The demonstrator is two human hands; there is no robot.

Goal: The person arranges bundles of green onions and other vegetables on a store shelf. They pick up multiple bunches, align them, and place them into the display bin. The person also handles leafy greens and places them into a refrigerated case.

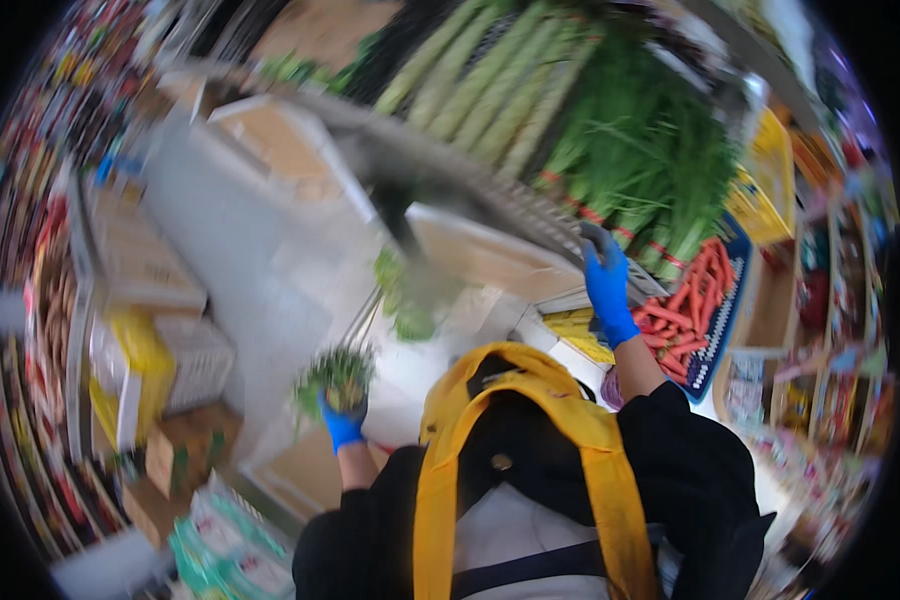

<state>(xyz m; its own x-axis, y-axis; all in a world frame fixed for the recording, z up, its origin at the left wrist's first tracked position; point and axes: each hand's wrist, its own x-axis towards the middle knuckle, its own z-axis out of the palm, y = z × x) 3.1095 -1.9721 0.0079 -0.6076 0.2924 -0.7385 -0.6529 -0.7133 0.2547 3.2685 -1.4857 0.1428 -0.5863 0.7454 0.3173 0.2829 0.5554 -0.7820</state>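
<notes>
My left hand (343, 420), in a blue glove with dark fingers, holds a bunch of thin green stalks (334, 375) low at the left, over the pale floor. My right hand (607, 281), gloved the same way, is raised at the front rim of the vegetable display (510, 187). Its fingers look apart and nothing shows in them; whether they touch the rim is unclear. Just beyond them lie long leafy greens (645, 142), bundled with red bands at their stem ends. Orange carrots (686, 307) fill a dark blue basket (720, 330) to the right of that hand.
Long pale green stalks (487, 90) lie farther along the display. Cardboard boxes (487, 255) stand open against its front. Blurred light green leaves (409, 307) appear near the floor (270, 262). Stacked cartons (187, 442) line the left side. A yellow crate (761, 187) stands beyond the carrots.
</notes>
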